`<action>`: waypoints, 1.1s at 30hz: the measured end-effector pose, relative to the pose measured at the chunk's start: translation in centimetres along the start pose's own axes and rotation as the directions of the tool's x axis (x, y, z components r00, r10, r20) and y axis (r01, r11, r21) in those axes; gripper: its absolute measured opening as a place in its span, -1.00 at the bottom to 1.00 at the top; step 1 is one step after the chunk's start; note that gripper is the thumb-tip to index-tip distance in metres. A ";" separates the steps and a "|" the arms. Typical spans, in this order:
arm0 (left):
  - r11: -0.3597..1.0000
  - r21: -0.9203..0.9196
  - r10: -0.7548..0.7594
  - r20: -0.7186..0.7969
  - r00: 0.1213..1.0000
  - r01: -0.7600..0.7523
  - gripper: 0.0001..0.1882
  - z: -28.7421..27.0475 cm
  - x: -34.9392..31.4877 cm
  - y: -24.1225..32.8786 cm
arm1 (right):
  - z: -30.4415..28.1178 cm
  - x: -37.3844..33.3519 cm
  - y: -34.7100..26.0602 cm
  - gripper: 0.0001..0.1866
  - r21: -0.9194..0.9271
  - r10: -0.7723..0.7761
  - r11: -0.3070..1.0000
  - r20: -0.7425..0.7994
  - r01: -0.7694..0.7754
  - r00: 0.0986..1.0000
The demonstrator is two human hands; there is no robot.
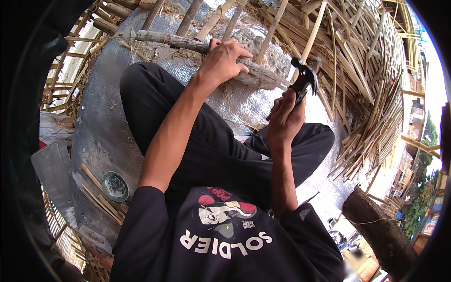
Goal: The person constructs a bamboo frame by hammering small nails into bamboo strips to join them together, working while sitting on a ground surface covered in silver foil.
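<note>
My left hand [224,60] grips a weathered grey length of wood [176,41] that lies crosswise in front of my folded legs. Its fingers curl over the wood's far side. In my right hand [285,115] is a claw hammer [304,79] with a black head, held upright close to the wood's right end. Fingers and thumb wrap round its handle, hiding most of it. Behind the wood sits a rough grey lump of stone or concrete [276,56]. Several bamboo slats [216,19] run away from the wood toward the top of the view.
A big heap of split bamboo strips [371,117] fills the right side. At lower left, a round green-centred dish [115,186] stands beside loose bamboo sticks [99,199] on the shiny grey sheet [101,136]. A thick dark post [378,230] rises at lower right.
</note>
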State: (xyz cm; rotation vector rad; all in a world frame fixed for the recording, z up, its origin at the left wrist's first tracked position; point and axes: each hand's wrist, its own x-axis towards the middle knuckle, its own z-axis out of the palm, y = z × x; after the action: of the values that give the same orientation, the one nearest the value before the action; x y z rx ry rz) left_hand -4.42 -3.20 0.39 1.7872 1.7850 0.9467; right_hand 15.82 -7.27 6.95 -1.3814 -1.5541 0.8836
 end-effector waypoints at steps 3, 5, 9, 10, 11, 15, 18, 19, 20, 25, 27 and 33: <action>1.000 -0.001 -0.002 0.000 1.000 0.002 -0.55 -0.1 0.2 0.0 | 1.0 0.3 2.7 -0.66 -0.457 0.131 0.890 0.256 0.001 0.958; 0.999 -0.033 -0.027 0.041 0.999 0.028 -0.54 -0.3 0.1 0.0 | 2.2 0.3 4.1 -0.60 -0.489 0.132 0.872 0.273 0.020 0.953; 0.998 0.051 0.031 -0.028 0.999 -0.029 -0.55 0.3 -0.4 0.1 | 0.7 0.9 3.9 -0.48 -0.413 0.221 0.904 0.237 -0.107 0.946; 0.998 0.062 0.033 -0.002 0.999 -0.032 -0.58 0.1 -0.5 0.2 | 0.5 0.7 6.0 -0.49 -0.281 0.216 0.948 0.223 -0.150 0.950; 0.997 0.071 0.035 0.020 0.999 -0.036 -0.60 0.1 -0.4 0.2 | 0.5 0.6 7.1 -0.49 -0.144 0.211 0.972 0.210 -0.184 0.955; 0.997 0.067 0.026 0.118 0.993 -0.034 -0.67 -0.5 -0.4 0.6 | -0.8 0.3 6.7 -0.55 0.180 0.367 0.897 0.208 -0.404 0.907; 0.997 0.073 0.018 0.137 0.990 -0.028 -0.61 -0.8 -0.6 1.0 | -1.1 0.5 5.9 -0.55 0.307 0.358 0.867 0.165 -0.393 0.919; 0.998 0.060 0.020 0.127 0.992 -0.028 -0.59 -1.0 -0.9 0.9 | -1.0 0.3 5.8 -0.55 0.355 0.353 0.854 0.141 -0.380 0.925; 0.998 0.047 0.031 0.139 0.990 -0.038 -0.57 -1.2 -1.0 0.9 | -1.0 0.2 5.8 -0.56 0.372 0.329 0.856 0.141 -0.358 0.934; 0.984 0.073 0.156 0.067 0.985 -0.161 -0.58 -2.1 -1.2 1.5 | -1.0 -0.4 6.0 -0.60 0.506 0.226 0.824 0.119 -0.255 0.967; 0.975 0.057 0.217 0.003 0.976 -0.217 -0.55 -2.0 -0.9 1.1 | -0.7 -0.6 5.8 -0.51 0.523 0.094 0.846 0.036 -0.099 0.995; 0.907 0.122 0.419 -0.166 0.893 -0.403 -0.49 -1.3 -0.6 2.6 | -0.9 -0.9 6.8 -0.54 0.663 0.088 0.747 -0.038 -0.040 0.995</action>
State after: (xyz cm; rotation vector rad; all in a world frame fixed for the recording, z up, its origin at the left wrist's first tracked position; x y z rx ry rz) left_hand -3.54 -4.18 2.99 2.2537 1.5986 1.2558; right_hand 19.29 -7.29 1.00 -0.9231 -0.9785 1.2651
